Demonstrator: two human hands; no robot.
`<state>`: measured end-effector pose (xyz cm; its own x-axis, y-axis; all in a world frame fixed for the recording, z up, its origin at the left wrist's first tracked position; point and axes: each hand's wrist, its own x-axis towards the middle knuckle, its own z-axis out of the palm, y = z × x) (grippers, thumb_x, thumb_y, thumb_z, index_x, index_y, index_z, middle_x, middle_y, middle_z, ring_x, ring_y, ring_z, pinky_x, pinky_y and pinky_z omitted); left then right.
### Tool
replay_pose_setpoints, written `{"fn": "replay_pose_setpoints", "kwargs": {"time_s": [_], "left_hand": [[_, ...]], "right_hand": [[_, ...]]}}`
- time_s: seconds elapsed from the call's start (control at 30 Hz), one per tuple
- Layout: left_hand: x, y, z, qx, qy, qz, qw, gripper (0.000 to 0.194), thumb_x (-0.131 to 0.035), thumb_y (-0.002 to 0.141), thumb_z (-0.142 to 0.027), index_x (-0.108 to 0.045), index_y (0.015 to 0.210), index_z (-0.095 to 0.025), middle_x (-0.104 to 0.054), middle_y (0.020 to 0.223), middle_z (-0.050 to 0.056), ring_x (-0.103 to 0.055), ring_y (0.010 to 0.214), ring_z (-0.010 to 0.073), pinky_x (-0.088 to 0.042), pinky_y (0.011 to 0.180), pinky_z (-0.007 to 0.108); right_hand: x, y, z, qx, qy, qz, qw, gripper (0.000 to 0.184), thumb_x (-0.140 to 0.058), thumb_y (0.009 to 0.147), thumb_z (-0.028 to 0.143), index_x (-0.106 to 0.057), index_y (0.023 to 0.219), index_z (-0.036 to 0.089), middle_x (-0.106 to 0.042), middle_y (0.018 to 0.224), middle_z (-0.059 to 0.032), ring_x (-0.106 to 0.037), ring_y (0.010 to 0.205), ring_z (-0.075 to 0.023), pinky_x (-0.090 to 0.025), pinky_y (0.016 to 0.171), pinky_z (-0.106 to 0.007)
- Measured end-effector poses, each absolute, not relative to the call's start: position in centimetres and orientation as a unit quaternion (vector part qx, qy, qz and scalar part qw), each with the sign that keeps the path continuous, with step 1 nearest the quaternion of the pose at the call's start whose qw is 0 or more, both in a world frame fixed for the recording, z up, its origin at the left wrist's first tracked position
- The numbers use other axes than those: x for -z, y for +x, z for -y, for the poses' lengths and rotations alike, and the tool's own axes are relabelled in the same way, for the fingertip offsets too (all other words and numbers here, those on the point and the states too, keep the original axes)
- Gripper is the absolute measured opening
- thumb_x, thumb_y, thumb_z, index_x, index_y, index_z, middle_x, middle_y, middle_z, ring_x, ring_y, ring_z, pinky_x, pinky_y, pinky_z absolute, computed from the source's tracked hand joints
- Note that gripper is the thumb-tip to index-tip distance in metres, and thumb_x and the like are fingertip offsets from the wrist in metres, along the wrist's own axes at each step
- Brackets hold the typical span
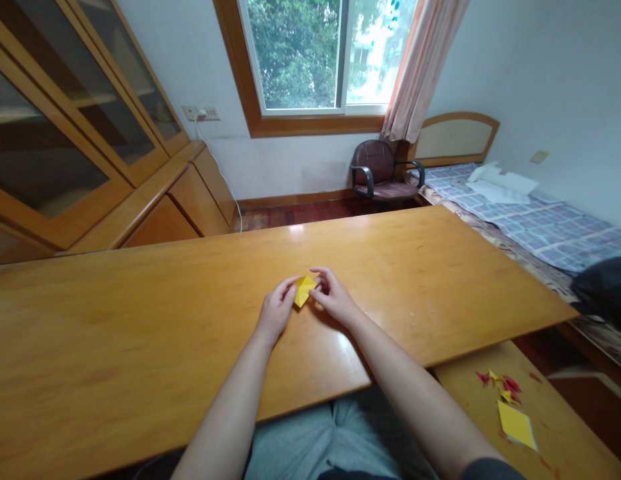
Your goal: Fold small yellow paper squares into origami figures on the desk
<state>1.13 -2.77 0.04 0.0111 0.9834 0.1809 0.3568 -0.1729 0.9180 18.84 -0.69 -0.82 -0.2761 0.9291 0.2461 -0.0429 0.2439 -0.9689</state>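
A small folded piece of yellow paper (304, 291), diamond-shaped with creases across it, is held up just over the wooden table (155, 313). My left hand (277, 307) pinches its left corner between thumb and fingers. On the opposite side, my right hand (333, 295) has its thumb at the paper's right edge, with the fingers curled behind and the index finger raised a little. The paper's far side and the tips of some right fingers are hidden.
A lower wooden surface (470, 393) at the right bears several red and yellow folded paper figures (507, 385) and a stack of yellow paper sheets (517, 425). Beyond the table stand a chair (385, 170) and a bed (540, 223). A glass-doored cabinet (90, 133) is on the left.
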Motion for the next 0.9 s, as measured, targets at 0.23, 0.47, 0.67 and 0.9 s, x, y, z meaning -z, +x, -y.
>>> {"fn": "replay_pose_setpoints", "kwargs": {"time_s": [0.23, 0.47, 0.67, 0.9], "left_hand": [[0.1, 0.8, 2.7, -0.465, 0.587, -0.549, 0.371, 0.037, -0.054, 0.088, -0.048, -0.069, 0.099, -0.016, -0.073, 0.094, 0.005, -0.067, 0.086, 0.0212, -0.052, 0.076, 0.028], [0.2, 0.7, 2.5, -0.491, 0.518, -0.52, 0.468, 0.042, -0.063, 0.08, -0.052, -0.066, 0.1, -0.015, -0.073, 0.084, 0.004, -0.068, 0.076, 0.0202, -0.053, 0.071, 0.029], [-0.1, 0.8, 2.6, -0.497, 0.496, -0.517, 0.489, 0.045, -0.064, 0.079, -0.054, -0.062, 0.103, -0.016, -0.074, 0.085, 0.005, -0.07, 0.075, 0.0209, -0.055, 0.073, 0.032], [0.6, 0.4, 2.2, -0.52, 0.479, -0.511, 0.488, 0.044, -0.065, 0.079, -0.051, -0.058, 0.105, -0.016, -0.074, 0.086, 0.006, -0.071, 0.078, 0.0218, -0.055, 0.072, 0.031]], "right_hand": [[0.7, 18.8, 0.8, -0.507, -0.347, 0.633, 0.471, 0.044, -0.058, 0.079, 0.017, -0.047, 0.121, 0.023, -0.05, 0.085, 0.0026, -0.051, 0.067, -0.0107, -0.042, 0.063, -0.025], [1.5, 18.8, 0.4, -0.472, -0.373, 0.618, 0.505, 0.039, -0.057, 0.082, 0.02, -0.046, 0.12, 0.022, -0.052, 0.086, 0.0018, -0.052, 0.07, -0.0117, -0.043, 0.065, -0.025], [1.2, 18.7, 0.7, -0.428, -0.387, 0.638, 0.511, 0.028, -0.057, 0.086, 0.022, -0.053, 0.114, 0.024, -0.058, 0.091, -0.0004, -0.056, 0.074, -0.0137, -0.046, 0.07, -0.027], [-0.2, 19.3, 0.8, -0.356, -0.337, 0.732, 0.473, 0.03, -0.044, 0.087, 0.009, -0.069, 0.097, 0.022, -0.06, 0.081, -0.0026, -0.058, 0.084, -0.0184, -0.045, 0.082, -0.034]]}}
